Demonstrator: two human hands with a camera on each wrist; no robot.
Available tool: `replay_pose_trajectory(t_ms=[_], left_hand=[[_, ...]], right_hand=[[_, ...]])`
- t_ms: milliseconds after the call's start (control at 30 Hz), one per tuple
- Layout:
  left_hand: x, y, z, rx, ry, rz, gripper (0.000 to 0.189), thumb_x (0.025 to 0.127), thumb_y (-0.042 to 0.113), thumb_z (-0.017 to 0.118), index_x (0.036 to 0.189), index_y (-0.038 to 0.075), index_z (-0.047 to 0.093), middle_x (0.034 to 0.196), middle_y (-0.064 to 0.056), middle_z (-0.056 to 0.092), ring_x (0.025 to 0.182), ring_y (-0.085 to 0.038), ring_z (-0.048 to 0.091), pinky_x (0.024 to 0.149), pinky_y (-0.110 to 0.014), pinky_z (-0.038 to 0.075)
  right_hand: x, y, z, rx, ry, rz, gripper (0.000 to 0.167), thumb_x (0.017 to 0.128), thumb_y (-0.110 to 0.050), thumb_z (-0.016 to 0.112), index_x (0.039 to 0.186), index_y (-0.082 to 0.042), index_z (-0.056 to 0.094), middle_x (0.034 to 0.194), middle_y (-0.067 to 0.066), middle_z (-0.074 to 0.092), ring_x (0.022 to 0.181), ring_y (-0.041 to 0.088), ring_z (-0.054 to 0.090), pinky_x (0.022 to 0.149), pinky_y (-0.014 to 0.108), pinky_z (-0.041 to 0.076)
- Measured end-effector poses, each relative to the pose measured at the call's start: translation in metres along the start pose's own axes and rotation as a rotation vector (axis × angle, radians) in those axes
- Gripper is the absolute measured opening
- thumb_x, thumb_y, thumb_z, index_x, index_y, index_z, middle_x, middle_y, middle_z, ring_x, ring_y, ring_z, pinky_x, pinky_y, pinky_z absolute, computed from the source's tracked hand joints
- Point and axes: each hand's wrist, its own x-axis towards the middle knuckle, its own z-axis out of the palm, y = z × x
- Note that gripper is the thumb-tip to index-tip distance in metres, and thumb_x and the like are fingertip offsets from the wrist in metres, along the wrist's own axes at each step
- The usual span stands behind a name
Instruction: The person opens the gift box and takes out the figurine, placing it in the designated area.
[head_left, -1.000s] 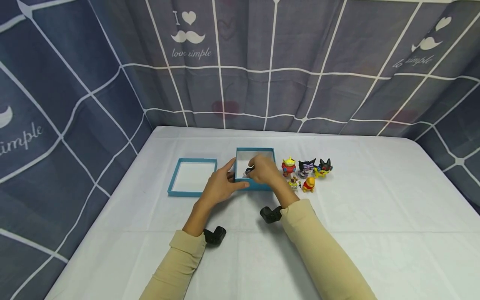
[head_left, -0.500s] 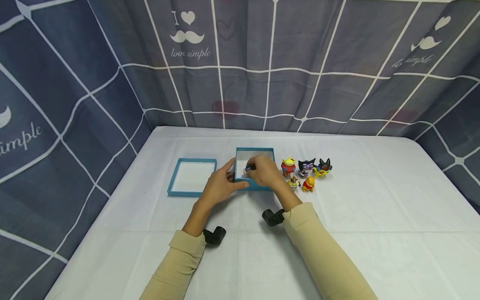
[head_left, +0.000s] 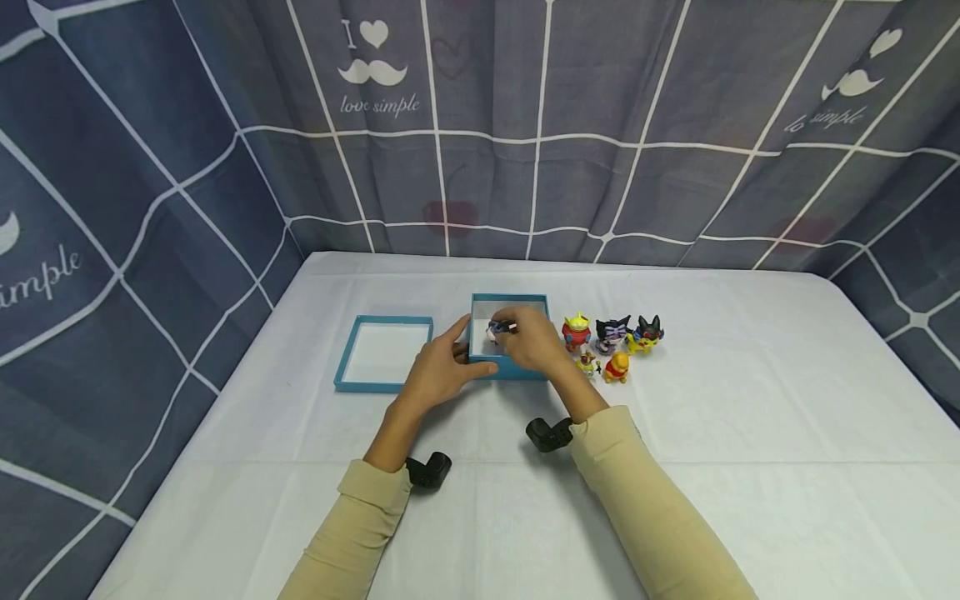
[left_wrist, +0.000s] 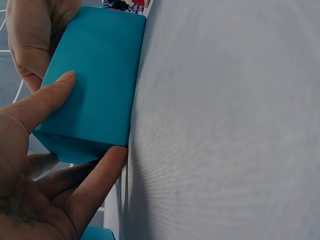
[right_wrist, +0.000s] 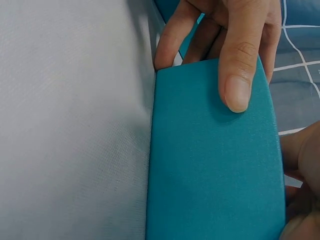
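An open-topped teal box (head_left: 517,369) with a white inside stands on the white-covered table. My left hand (head_left: 437,373) grips its near left corner. In the left wrist view, the left thumb lies on the teal front wall (left_wrist: 100,75) and the fingers lie along the left side. My right hand (head_left: 532,340) reaches over the box from the right and pinches a small dark-and-white figurine (head_left: 493,331) inside it. The fingers partly hide that figurine, so its kind does not show. Only a bit of the right hand (right_wrist: 306,175) appears in the right wrist view.
Left of the box lies its teal-rimmed lid (head_left: 371,387), white side up. To the right stand several toy figurines, among them a green-headed one in red (head_left: 577,333), a black-and-purple one (head_left: 612,335), a black-and-yellow one (head_left: 647,336) and a yellow-and-red bear (head_left: 617,367). A grid-patterned curtain (head_left: 495,183) hangs behind.
The right hand's fingers have shifted slightly upward in the head view, and more of the small figurine shows. The left hand and box stay in place.
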Motion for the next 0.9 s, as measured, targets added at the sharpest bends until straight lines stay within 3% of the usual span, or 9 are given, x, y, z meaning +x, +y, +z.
replay_pose_trajectory(t_ms=[233,367,500,667,900], left_hand=[[0.000,0.001,0.000,-0.001,0.002,0.001,0.094,0.084,0.032,0.081,0.157,0.008,0.027,0.134,-0.025,0.056,0.122,-0.033,0.057,0.096,-0.046,0.049],[0.000,0.000,0.000,0.000,0.000,0.000,0.094,0.084,0.032,0.081,0.157,0.008,0.027,0.135,-0.025,0.055,0.123,-0.033,0.057,0.096,-0.046,0.048],[0.001,0.000,0.001,0.004,0.002,0.002,0.093,0.085,0.032,0.080,0.157,0.008,0.027,0.133,-0.025,0.057,0.122,-0.033,0.057,0.096,-0.046,0.048],[0.001,-0.001,0.001,-0.003,-0.004,-0.011,0.093,0.084,0.032,0.081,0.157,0.009,0.027,0.131,-0.024,0.058,0.120,-0.031,0.059,0.096,-0.045,0.048],[0.001,0.000,0.000,0.013,0.000,-0.002,0.094,0.084,0.033,0.081,0.157,0.008,0.026,0.131,-0.025,0.058,0.120,-0.032,0.059,0.096,-0.046,0.048]], right_hand=[[0.000,0.001,-0.002,0.099,0.031,-0.004,0.032,0.093,-0.001,0.064,0.123,0.007,0.065,0.117,0.019,0.067,0.105,0.032,0.064,0.087,0.044,0.052],[0.000,0.001,-0.001,0.101,0.047,0.005,0.027,0.089,-0.001,0.068,0.115,0.006,0.070,0.108,0.018,0.070,0.098,0.031,0.066,0.083,0.043,0.053],[0.001,0.001,0.001,0.021,0.027,0.020,0.023,0.088,-0.001,0.069,0.111,0.005,0.072,0.107,0.018,0.070,0.096,0.032,0.065,0.079,0.043,0.053],[0.003,-0.002,0.003,-0.092,-0.040,0.063,0.039,0.090,-0.008,0.071,0.127,0.002,0.065,0.125,0.017,0.064,0.107,0.033,0.062,0.085,0.046,0.051],[0.011,-0.003,0.005,-0.147,-0.067,0.087,0.055,0.089,-0.014,0.074,0.137,0.003,0.053,0.131,0.019,0.060,0.115,0.034,0.059,0.093,0.047,0.048]])
